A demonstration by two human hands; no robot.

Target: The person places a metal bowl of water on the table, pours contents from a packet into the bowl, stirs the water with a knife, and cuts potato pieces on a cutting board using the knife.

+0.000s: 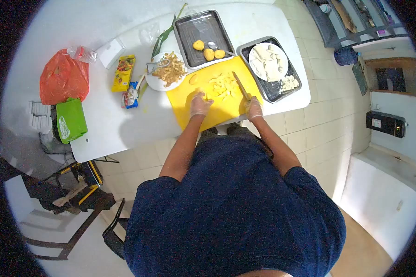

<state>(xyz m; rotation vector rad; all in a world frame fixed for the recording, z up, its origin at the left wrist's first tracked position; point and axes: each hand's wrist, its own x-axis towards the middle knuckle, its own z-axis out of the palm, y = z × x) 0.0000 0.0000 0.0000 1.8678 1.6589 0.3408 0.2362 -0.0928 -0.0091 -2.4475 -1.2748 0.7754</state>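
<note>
Our bare forearms (186, 143) angle inward and forward. Our clear-gloved left hand (200, 105) sits low over the flat yellow cutting board (224, 113); we cannot tell if it grips anything. Our clear-gloved right hand (254, 109) holds a long, slim knife (239, 83), tip toward eleven o'clock. Ahead, at twelve, lie chopped pale-yellow pieces (224, 85): slicing seems underway; another cut calls for steadying one.

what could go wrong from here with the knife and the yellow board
The left hand shares the yellow board with the knife, so it might get nicked. The gloved right hand could lose its grip. The board reaches about the near edge of the table, so cut pieces might fall.
</note>
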